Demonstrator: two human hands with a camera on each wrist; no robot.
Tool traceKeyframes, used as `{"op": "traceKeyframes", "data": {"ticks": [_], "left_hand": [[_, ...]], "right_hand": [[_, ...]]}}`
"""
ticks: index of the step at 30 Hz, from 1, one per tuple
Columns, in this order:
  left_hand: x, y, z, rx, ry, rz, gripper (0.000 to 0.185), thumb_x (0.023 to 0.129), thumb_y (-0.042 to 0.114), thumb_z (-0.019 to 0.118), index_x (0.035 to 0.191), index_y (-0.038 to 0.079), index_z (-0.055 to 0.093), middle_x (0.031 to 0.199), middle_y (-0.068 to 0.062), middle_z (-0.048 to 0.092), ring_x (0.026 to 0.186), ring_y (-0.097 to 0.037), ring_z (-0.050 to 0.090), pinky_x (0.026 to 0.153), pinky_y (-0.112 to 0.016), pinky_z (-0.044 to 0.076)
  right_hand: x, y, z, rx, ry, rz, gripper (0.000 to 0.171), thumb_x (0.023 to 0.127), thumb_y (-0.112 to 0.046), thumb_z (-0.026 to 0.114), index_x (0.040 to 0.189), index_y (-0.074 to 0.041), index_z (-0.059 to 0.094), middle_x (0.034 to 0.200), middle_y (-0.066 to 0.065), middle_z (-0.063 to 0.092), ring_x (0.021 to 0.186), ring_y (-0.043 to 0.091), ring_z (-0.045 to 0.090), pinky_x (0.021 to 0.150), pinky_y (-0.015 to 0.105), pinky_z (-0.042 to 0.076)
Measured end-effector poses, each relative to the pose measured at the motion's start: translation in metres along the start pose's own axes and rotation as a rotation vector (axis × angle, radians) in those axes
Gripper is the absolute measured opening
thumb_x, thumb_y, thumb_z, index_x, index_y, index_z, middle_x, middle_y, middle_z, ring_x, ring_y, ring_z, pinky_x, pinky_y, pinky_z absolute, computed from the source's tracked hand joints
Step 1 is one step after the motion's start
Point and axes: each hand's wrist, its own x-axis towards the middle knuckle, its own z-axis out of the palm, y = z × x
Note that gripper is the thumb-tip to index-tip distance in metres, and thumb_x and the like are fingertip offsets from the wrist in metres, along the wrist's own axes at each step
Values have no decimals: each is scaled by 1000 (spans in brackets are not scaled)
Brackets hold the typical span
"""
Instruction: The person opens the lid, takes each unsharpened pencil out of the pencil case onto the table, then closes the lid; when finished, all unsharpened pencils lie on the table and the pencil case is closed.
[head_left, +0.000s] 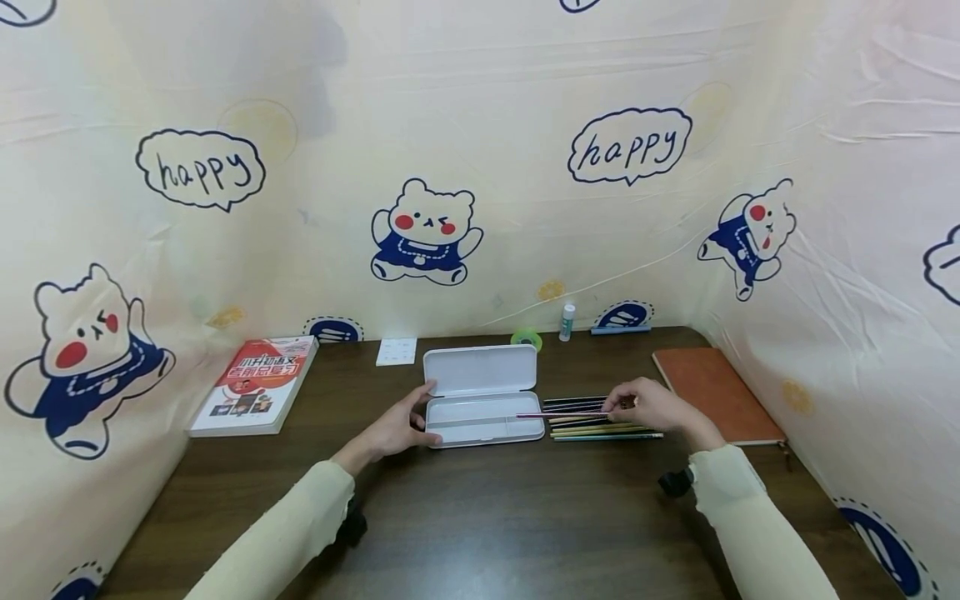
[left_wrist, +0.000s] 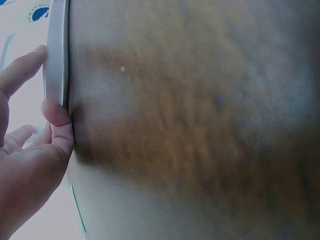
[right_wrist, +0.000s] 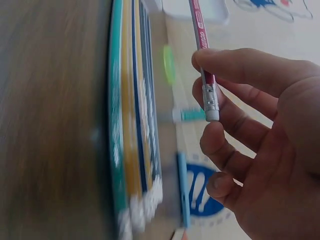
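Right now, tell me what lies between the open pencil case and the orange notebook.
In the head view, a row of pencils lies between the pencil case and notebook; the right hand holds one.

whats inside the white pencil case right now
The open case shows a bare white tray; the tip of the pink pencil, held by the right hand, reaches over its right edge. The left hand covers the case's left end.

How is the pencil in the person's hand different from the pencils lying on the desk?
The red pencil is lifted, pinched by the right hand; the row of pencils lies flat on the desk, untouched. The red pencil's tip reaches over the open white case; the row lies beside the case. The row has teal, yellow and dark shafts. The red pencil and those nearest the camera have white eraser ends.
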Motion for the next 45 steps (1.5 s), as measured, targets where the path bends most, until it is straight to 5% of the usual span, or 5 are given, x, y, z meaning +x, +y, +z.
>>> {"op": "traceKeyframes", "data": {"ticks": [8,20,37,45], "left_hand": [[-2,-1,1,7,2,5,104,79,24,86,160,23,20,151,-15,43,97,-19,55,83,-31,46],[1,-2,1,-22,3,1,103,79,20,85,160,23,22,152,-15,42,98,-19,55,81,-31,47],[2,-2,1,-18,-6,-21,103,79,23,86,160,25,21,153,-14,41,97,-19,54,80,-31,46],[3,-3,0,-14,-5,-18,103,80,21,85,160,26,20,154,-14,40,100,-20,55,82,-31,48]], "right_hand": [[-29,28,-6,45,-36,99,8,92,-16,70,94,-21,76,91,-4,71,80,14,57,71,27,48],[-43,47,-1,41,-82,77,3,89,-19,74,91,-19,77,82,-6,67,72,4,52,66,23,44],[-44,44,1,37,-82,124,6,85,-12,77,89,-17,77,80,-5,66,71,6,53,65,23,45],[-25,26,-7,39,-23,115,9,92,-16,70,98,-12,75,90,-2,72,77,12,57,70,27,49]]}}
